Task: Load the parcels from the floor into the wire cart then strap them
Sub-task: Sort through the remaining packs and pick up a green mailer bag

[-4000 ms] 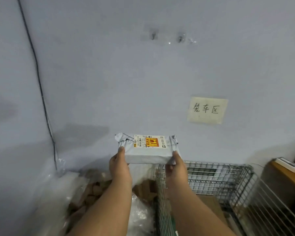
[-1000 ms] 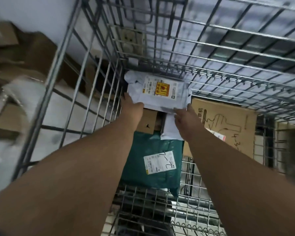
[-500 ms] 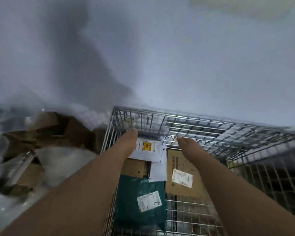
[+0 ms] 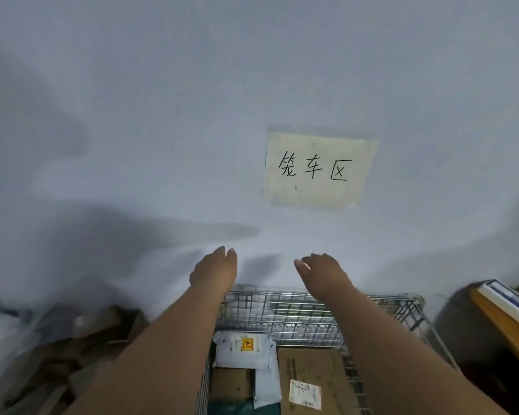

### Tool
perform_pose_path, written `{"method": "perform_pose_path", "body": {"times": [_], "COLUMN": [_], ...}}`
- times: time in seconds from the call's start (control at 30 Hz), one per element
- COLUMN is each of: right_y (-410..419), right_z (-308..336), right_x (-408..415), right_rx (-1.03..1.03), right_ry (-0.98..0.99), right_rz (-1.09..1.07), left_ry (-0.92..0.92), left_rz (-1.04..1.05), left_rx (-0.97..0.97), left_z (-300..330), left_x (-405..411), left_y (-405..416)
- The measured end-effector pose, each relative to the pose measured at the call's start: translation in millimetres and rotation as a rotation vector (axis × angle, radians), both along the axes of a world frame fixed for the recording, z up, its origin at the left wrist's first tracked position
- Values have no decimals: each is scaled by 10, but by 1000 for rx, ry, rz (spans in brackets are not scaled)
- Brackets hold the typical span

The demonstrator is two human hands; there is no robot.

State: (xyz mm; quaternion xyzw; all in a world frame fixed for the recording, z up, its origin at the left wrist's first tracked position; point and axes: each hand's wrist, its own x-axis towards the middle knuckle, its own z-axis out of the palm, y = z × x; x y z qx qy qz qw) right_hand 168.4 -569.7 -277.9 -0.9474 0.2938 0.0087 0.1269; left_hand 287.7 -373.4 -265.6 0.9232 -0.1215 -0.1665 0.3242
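The wire cart (image 4: 300, 307) stands against the wall, seen from above. Inside it, at the far left corner, lies a white parcel (image 4: 244, 350) with a yellow-and-red sticker. To its right is a brown cardboard box (image 4: 312, 372) with a white label, and a smaller white mailer (image 4: 265, 387) lies between them. My left hand (image 4: 215, 271) and my right hand (image 4: 322, 272) are raised above the cart's far rim, both empty with relaxed fingers.
A heap of brown parcels and clear plastic wrap (image 4: 57, 342) lies on the floor left of the cart. A wooden desk edge (image 4: 510, 319) with a white-and-blue device sits at the right. A handwritten paper sign (image 4: 318, 169) is taped to the wall.
I set the white stickered parcel down in the cart's far corner and let it go. Both hands have lifted out of the cart, empty, and the view has tilted up towards the wall.
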Motion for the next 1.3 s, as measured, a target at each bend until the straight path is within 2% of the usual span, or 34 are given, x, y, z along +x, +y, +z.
{"method": "perform_pose_path", "body": {"times": [0.1, 0.27, 0.47, 0.67, 0.77, 0.97, 1.07, 1.1, 1.2, 1.3], "right_y": [254, 508, 453, 259, 244, 712, 1170, 1340, 1830, 2369], "right_z": [5, -64, 168, 153, 196, 282, 262, 239, 140, 218], "right_x": [-266, -542, -551, -712, -801, -702, -602, -575, -515, -530], "right_rx": [-83, -102, -45, -72, -102, -133, -120, -109, -34, -46], "right_ry": [76, 168, 72, 73, 96, 88, 83, 73, 24, -27], "right_rz": [-38, -31, -69, -2, 47, 277, 449, 509, 686, 814], "left_ry": [-62, -63, -115, -1, 4, -96, -170, -187, -112, -49], "left_rz": [-40, -107, -56, 66, 161, 236, 395, 441, 676, 813], "left_rx": [50, 6, 97, 181, 144, 195, 98, 120, 227, 313], "left_z": [182, 445, 659, 585, 568, 599, 573, 584, 590, 651], "left_x": [-265, -456, -510, -735, -915, -1168, -1396, -1507, -1863, -2238], "left_y": [78, 123, 152, 270, 377, 931, 1452, 1635, 2251, 2903]}}
